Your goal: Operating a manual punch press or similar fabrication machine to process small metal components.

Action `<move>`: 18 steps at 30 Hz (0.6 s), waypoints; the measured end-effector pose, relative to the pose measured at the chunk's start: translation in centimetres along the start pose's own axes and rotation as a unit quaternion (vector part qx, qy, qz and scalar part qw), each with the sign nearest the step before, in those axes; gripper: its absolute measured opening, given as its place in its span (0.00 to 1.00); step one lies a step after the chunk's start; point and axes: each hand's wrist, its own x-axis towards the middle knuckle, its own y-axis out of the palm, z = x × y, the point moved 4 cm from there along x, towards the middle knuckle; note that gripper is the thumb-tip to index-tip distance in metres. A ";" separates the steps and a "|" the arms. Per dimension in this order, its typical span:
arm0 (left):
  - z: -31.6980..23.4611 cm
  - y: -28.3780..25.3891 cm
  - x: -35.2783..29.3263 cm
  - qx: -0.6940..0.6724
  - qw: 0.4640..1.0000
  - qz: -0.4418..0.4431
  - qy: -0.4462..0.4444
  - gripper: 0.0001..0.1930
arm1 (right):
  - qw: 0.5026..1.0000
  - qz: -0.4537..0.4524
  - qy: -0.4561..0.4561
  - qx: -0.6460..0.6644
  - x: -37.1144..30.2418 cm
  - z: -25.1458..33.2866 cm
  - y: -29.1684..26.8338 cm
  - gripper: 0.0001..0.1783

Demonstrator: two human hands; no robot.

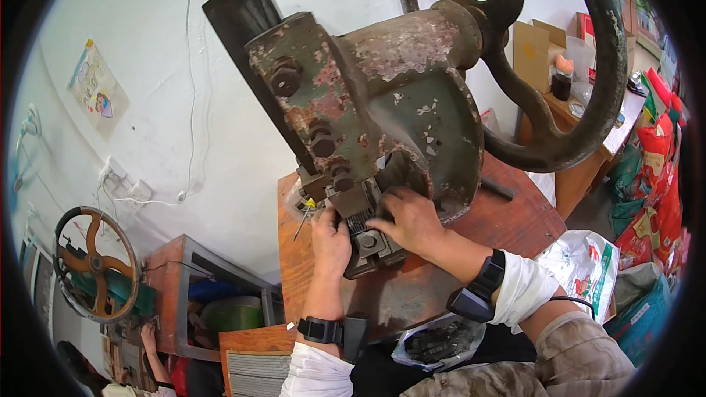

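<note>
Looks like the loading step: left hand (331, 239) and right hand (409, 219) both pressed on the die block (365, 239) under the old press (382, 103), so next needs fingers clear.

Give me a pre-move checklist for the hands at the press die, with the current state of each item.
1. Left hand set at the die block: ok, it rests against the block's left side.
2. Right hand clear of the press head: not ok, its fingers reach in under the head.
3. Workpiece seated in the die: cannot tell, the hands hide it.
4. Flywheel free of hands: ok, nobody touches it.
5. Wooden bench steady under the press: cannot tell.
6. Bag of dark parts within reach: ok, at the bench's near edge.
</note>
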 end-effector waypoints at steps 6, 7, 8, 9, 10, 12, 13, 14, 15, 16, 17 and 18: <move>-2.2 0.0 -0.3 0.063 0.998 -0.004 0.012 0.17 | 0.998 -0.007 -0.025 0.057 -0.2 0.2 0.3 0.27; -2.7 0.0 -0.5 0.141 0.989 -0.008 0.039 0.16 | 0.998 -0.005 -0.027 0.054 -0.2 0.2 0.2 0.27; -3.2 0.0 -0.6 0.175 0.984 0.007 0.022 0.17 | 0.998 0.020 -0.021 0.052 0.0 0.3 0.3 0.28; -3.0 0.2 -0.8 0.172 0.985 0.005 0.022 0.17 | 0.998 0.045 -0.016 0.049 0.1 0.4 0.4 0.30; -2.7 0.3 -1.0 0.152 0.988 -0.001 0.036 0.18 | 0.998 0.047 -0.019 0.047 0.1 0.5 0.7 0.30; -2.6 0.1 -1.1 0.131 0.990 -0.010 0.050 0.18 | 0.999 -0.022 -0.010 0.021 0.0 0.2 0.9 0.32; -2.6 0.0 -0.8 0.053 0.998 -0.022 0.027 0.18 | 1.000 -0.021 -0.011 0.019 0.1 0.3 1.1 0.32; -2.6 -0.1 -0.7 -0.025 0.999 -0.033 0.004 0.19 | 0.999 -0.024 -0.002 0.022 0.1 0.2 1.2 0.33; -2.4 -0.1 -0.7 -0.026 0.999 -0.033 0.004 0.19 | 0.999 -0.026 0.007 0.025 0.1 0.2 1.2 0.33; -2.3 -0.1 -0.8 -0.004 1.000 -0.021 0.023 0.19 | 0.999 -0.026 0.006 0.024 0.2 0.2 1.3 0.33; -2.2 0.0 -0.8 0.018 0.999 -0.009 0.042 0.18 | 0.999 -0.018 0.019 0.025 0.2 0.2 1.4 0.33; -2.0 -0.1 -0.8 0.018 0.999 -0.010 0.042 0.18 | 0.999 -0.010 0.032 0.026 0.2 0.1 1.5 0.33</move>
